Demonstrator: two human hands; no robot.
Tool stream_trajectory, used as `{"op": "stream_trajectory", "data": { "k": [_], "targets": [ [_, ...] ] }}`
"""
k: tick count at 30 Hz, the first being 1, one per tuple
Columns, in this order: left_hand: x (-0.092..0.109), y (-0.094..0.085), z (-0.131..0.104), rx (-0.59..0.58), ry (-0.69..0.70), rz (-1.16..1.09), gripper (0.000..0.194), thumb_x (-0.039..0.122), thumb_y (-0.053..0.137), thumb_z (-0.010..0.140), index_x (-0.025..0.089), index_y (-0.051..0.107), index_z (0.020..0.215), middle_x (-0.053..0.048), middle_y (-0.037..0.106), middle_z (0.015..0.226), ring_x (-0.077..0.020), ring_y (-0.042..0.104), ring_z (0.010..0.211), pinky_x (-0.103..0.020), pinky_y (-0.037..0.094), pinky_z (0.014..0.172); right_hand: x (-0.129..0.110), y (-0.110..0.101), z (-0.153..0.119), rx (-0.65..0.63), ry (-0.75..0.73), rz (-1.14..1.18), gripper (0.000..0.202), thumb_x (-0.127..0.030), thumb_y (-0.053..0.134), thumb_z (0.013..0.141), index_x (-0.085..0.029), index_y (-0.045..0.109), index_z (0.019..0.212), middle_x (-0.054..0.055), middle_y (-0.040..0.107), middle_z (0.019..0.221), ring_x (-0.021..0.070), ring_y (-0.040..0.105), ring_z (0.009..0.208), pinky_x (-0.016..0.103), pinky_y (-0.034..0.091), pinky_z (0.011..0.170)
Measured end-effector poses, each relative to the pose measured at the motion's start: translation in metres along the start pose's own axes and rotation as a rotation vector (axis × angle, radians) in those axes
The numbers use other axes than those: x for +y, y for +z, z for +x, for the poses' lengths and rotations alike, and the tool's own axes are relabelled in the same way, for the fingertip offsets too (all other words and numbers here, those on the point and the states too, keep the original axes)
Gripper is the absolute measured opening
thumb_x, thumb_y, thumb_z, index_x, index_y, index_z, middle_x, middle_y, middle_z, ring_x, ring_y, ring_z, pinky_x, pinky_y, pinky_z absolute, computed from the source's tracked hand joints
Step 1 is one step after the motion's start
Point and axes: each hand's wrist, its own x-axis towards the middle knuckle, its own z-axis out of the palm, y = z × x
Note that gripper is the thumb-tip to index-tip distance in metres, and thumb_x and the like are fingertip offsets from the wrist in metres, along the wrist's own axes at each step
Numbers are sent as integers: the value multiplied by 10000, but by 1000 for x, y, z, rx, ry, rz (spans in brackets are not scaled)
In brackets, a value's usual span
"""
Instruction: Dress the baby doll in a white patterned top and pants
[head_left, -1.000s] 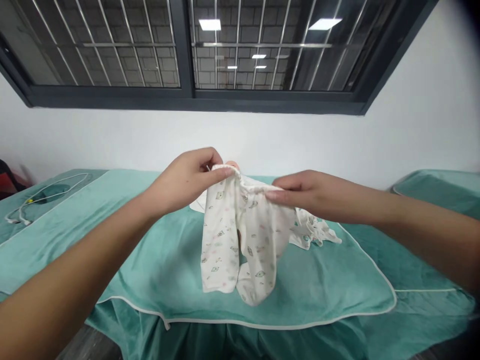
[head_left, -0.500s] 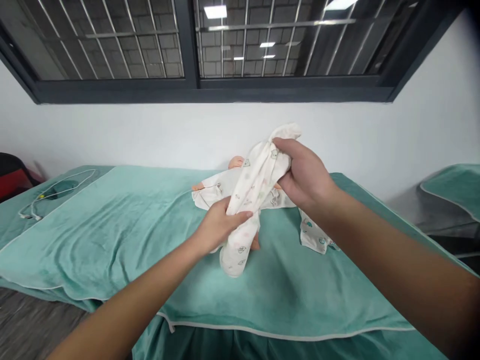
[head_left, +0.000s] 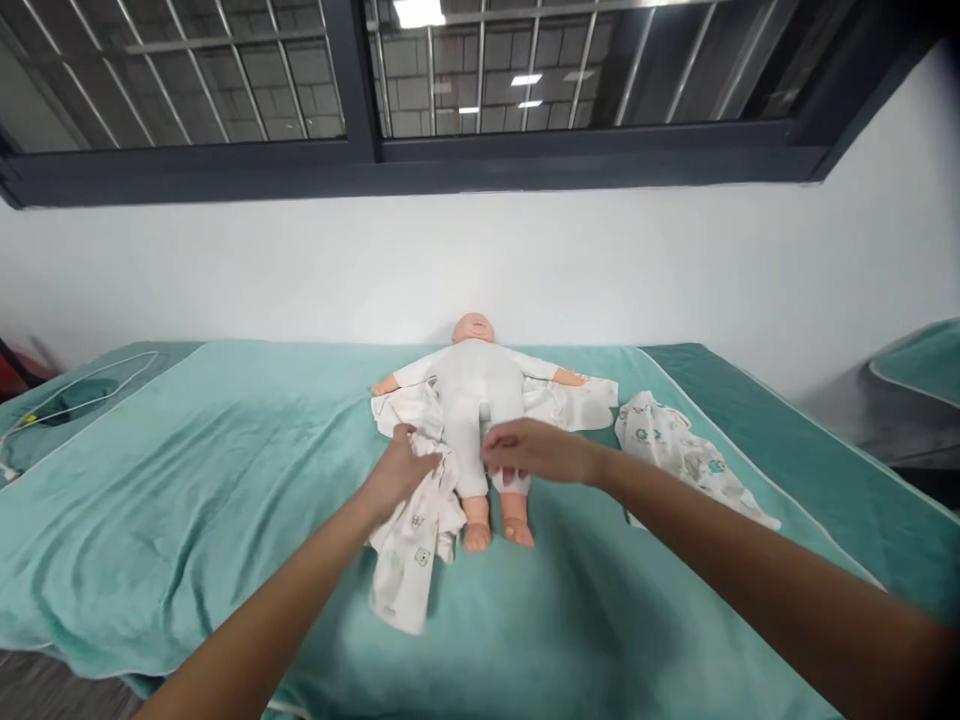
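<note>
A baby doll (head_left: 480, 375) with a white cloth body lies on its back, arms stretched out and feet towards me. Under it, a spread white baby garment (head_left: 577, 402) shows at both sides. My left hand (head_left: 394, 475) is closed on a second printed white baby garment (head_left: 409, 570), which lies bunched beside the doll's leg on the left. Over the doll's other leg hovers my right hand (head_left: 544, 450), fingers loosely curved and apart, with nothing visible in it. Its fingers hide part of that leg.
Another printed white garment (head_left: 679, 445) lies on the bed to the right. A green cover (head_left: 247, 480) drapes the bed. At the far left lies a white cable (head_left: 90, 402). Behind the bed are a white wall (head_left: 300, 270) and a barred window (head_left: 450, 80).
The garment both hands held up in front of the doll is now down on the left. My right hand has let go of it and moved lower, over the leg. The doll is uncovered.
</note>
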Motion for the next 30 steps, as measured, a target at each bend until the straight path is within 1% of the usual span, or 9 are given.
{"op": "stream_trajectory", "data": {
  "k": [4, 7, 11, 14, 17, 20, 23, 26, 30],
  "targets": [
    [-3, 14, 19, 94, 294, 96, 469, 311, 663, 807, 161, 563, 1240, -169, 555, 1372, -322, 484, 1334, -454, 355, 1128, 32, -48, 41, 562, -28, 38, 252, -391, 620, 838, -207, 647, 1008, 68, 713, 1023, 211, 665, 937, 316, 520, 795],
    [19, 22, 31, 10, 163, -166, 500, 369, 675, 821, 178, 568, 1271, -162, 584, 1370, -310, 561, 1269, -427, 432, 1071, 55, -81, 82, 817, -26, -92, 439, -470, 627, 848, -199, 587, 1191, 115, 622, 1313, 255, 569, 1224, 372, 447, 1029],
    [41, 37, 53, -153, -130, -591, 565, 421, 739, 783, 174, 581, 1266, -171, 650, 1310, -310, 661, 1127, -403, 547, 923, 72, -121, 144, 783, 104, -219, 737, -557, 592, 867, -128, 400, 1435, 189, 551, 1417, 302, 528, 1298, 404, 408, 1077],
    [42, 47, 74, -274, -192, -819, 588, 473, 751, 776, 177, 598, 1261, -166, 684, 1264, -293, 699, 1051, -391, 589, 847, 74, -141, 184, 683, 141, -214, 875, -655, 574, 848, -66, 364, 1461, 243, 609, 1332, 358, 592, 1218, 445, 443, 1028],
    [39, 47, 92, -259, -226, -859, 681, 535, 774, 738, 171, 587, 1283, -177, 707, 1210, -296, 720, 985, -399, 610, 785, 67, -155, 209, 616, 142, -222, 895, -741, 573, 802, -82, 459, 1397, 256, 603, 1346, 385, 599, 1206, 451, 467, 996],
    [38, 27, 106, -253, -171, -846, 672, 563, 759, 740, 161, 618, 1260, -186, 734, 1127, -307, 734, 915, -403, 620, 734, 48, -162, 224, 560, 128, -231, 830, -760, 607, 763, -134, 549, 1305, 227, 632, 1318, 386, 615, 1172, 446, 500, 945],
    [33, -12, 119, -254, -83, -807, 561, 577, 718, 767, 140, 700, 1118, -178, 756, 1020, -315, 739, 856, -422, 623, 738, 15, -156, 244, 546, 101, -228, 785, -734, 640, 754, -151, 557, 1274, 221, 623, 1323, 388, 611, 1162, 471, 506, 929],
    [16, -62, 133, -143, -46, -681, 513, 606, 675, 783, 136, 737, 979, -174, 761, 891, -327, 733, 784, -472, 616, 709, -25, -130, 272, 529, 31, -151, 657, -661, 681, 772, -152, 589, 1177, 206, 655, 1258, 364, 628, 1115, 461, 515, 913],
    [-24, -125, 143, -75, -109, -601, 541, 621, 611, 832, 108, 709, 973, -131, 749, 803, -285, 719, 744, -441, 593, 689, -70, -77, 314, 357, -208, 122, 242, -401, 735, 823, -191, 631, 884, 64, 750, 1009, 259, 642, 1052, 340, 504, 920]
  ]
}}
